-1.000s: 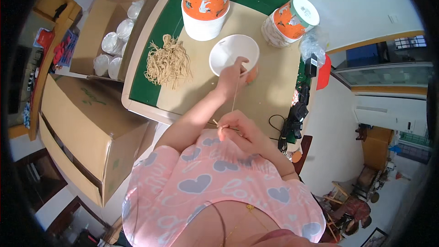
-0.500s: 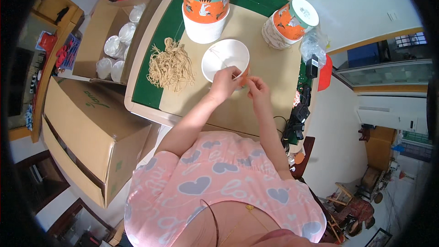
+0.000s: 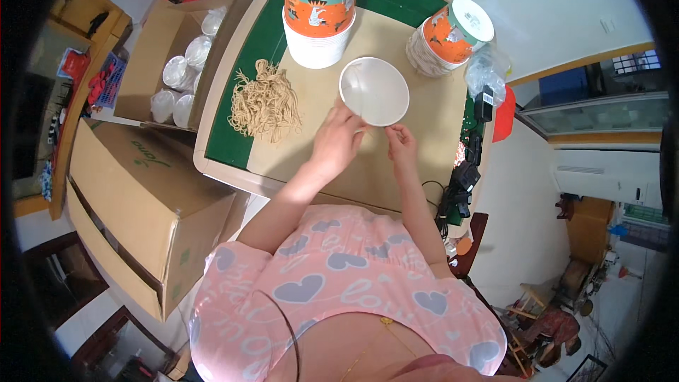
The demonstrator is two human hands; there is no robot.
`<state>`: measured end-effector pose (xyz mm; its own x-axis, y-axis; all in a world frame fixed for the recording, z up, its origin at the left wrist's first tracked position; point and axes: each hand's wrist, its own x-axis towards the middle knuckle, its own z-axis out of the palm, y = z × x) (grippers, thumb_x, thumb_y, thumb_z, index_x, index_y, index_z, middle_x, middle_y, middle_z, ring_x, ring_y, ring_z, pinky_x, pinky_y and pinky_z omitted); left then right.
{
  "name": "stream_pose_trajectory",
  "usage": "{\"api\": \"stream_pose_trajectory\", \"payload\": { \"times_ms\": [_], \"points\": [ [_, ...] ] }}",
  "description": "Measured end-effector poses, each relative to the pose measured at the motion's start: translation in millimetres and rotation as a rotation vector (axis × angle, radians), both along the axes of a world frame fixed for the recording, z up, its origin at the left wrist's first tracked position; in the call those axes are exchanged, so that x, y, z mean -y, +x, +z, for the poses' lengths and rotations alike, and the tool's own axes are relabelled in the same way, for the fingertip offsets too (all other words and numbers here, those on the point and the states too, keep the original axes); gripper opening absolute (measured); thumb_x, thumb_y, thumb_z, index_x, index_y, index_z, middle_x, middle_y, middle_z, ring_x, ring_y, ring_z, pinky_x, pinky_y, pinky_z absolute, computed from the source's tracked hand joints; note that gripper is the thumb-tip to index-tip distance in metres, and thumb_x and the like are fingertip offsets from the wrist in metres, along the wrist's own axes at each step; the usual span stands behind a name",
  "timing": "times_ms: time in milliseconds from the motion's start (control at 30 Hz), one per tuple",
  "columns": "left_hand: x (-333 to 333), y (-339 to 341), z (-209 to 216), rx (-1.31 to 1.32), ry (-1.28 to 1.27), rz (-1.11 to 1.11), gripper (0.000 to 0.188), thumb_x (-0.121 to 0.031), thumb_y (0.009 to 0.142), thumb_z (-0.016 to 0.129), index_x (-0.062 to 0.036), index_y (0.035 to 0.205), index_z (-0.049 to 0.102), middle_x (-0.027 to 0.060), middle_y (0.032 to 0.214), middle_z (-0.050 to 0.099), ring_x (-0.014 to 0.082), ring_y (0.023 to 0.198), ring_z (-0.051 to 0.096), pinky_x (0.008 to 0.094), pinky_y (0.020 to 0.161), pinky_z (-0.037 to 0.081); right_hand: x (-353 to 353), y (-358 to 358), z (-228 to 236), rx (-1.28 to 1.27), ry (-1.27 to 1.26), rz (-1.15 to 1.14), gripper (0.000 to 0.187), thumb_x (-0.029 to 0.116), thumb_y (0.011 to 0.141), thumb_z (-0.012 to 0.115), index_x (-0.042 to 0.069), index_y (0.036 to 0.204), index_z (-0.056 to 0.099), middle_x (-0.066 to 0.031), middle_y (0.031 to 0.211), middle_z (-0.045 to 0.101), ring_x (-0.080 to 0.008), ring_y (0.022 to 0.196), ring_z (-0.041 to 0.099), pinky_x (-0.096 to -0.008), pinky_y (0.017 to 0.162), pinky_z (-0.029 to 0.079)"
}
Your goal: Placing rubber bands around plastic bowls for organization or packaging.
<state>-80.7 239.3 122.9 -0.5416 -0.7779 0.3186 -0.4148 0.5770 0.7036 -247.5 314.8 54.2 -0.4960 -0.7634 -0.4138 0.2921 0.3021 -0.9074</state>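
Observation:
A paper bucket (image 3: 375, 92) with a white inside faces up toward me at the middle of the table, tilted so that its outer wall is mostly hidden. My left hand (image 3: 339, 138) grips its near left side, fingers against the outside below the rim. Just under the near rim, my right hand (image 3: 402, 145) is closed in a pinch; whatever lies between the fingertips is too small to make out. A loose heap of beige string (image 3: 264, 102) lies left of the bucket.
A tall bucket stack (image 3: 320, 18) stands behind, and a shorter stack (image 3: 447, 39) leans at the back right. Black power adapters (image 3: 465, 173) and cables line the right edge. Left of the table are an open carton (image 3: 145, 64) of wrapped white stacks and a large carton (image 3: 152, 198).
The bucket has shifted right and turned, so its orange outside no longer shows. My left fingers have gone from over the rim to the outer side. My right hand remains pinched near the rim.

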Motion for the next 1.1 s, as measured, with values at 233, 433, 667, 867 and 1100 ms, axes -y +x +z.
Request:
{"api": "stream_pose_trajectory", "payload": {
  "times_ms": [233,433,667,867,1100],
  "points": [
    [12.7,-50.0,13.0,-0.081,0.274,-0.092,0.017,-0.015,0.079,0.056,0.0001,0.084,0.062,0.0173,0.086,0.062,0.033,0.085,0.059,0.0412,0.074,0.047,-8.9,-1.4,2.4,-0.2,-0.162,-0.085,0.006,0.013,0.087,0.059,0.007,0.086,0.058,0.005,0.068,0.052,-0.0029,0.055,0.044,-0.0196,0.048,0.035],
    [7.5,-59.1,-22.9,0.03,0.523,-0.174,0.034,-0.028,0.09,0.05,0.0028,0.076,0.057,0.0225,0.069,0.057,0.0339,0.063,0.056,0.0395,0.059,0.043,-16.6,14.6,37.2,-0.684,-0.171,0.01,0.005,0.008,0.087,0.058,0.003,0.088,0.058,0.0042,0.07,0.051,-0.0042,0.06,0.044,-0.0196,0.054,0.037],
    [11.0,-49.2,-24.0,-0.004,0.611,-0.159,0.038,-0.031,0.089,0.046,0.0032,0.077,0.057,0.0235,0.078,0.061,0.0376,0.075,0.06,0.0426,0.067,0.045,-21.2,11.3,37.6,-0.462,-0.18,0.012,0.006,0.007,0.087,0.06,0.002,0.09,0.059,0.0039,0.073,0.056,-0.0018,0.063,0.047,-0.017,0.056,0.038],
    [8.0,-52.2,-23.1,-0.083,0.803,-0.258,0.037,-0.03,0.091,0.047,0.0,0.069,0.051,0.0046,0.061,0.05,0.0129,0.056,0.044,0.0293,0.053,0.038,-20.9,8.0,39.6,-0.61,-0.165,0.115,0.006,0.007,0.087,0.06,0.002,0.091,0.059,0.0041,0.074,0.056,-0.0018,0.065,0.048,-0.0169,0.057,0.039],
    [4.0,-50.6,-45.6,-0.168,0.857,-0.262,0.021,-0.02,0.089,0.05,-0.0012,0.08,0.052,0.0045,0.066,0.052,0.0121,0.061,0.049,0.028,0.056,0.041,-18.3,1.8,31.5,-0.367,-0.092,0.102,0.007,0.01,0.087,0.06,0.004,0.091,0.061,0.0055,0.073,0.055,-0.0024,0.062,0.045,-0.0181,0.056,0.037]
  ]
}}
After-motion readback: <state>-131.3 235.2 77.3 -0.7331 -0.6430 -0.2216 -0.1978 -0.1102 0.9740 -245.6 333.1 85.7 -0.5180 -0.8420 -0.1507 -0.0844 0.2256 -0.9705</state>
